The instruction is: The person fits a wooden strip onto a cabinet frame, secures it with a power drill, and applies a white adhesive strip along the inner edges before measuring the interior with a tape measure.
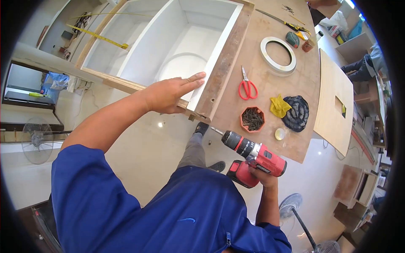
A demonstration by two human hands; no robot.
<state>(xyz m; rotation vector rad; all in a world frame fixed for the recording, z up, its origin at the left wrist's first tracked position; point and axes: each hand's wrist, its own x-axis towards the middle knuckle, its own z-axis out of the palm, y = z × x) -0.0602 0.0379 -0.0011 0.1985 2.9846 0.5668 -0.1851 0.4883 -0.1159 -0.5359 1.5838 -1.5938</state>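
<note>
My left hand rests on the near corner of a white cabinet frame, fingers stretched out across its edge. A red cordless drill is in my right hand, which is wrapped round the handle. The drill's bit points up and left toward the wooden edge strip beside the frame, with its tip short of the corner. Right of the strip, on the brown worktable, lie red-handled scissors and an orange box of screws.
A roll of white edge tape, a yellow cloth, a dark coiled bundle and a small round container sit on the table. A yellow tape measure stretches over the cabinet. Fans stand on the floor. Another person is at the right.
</note>
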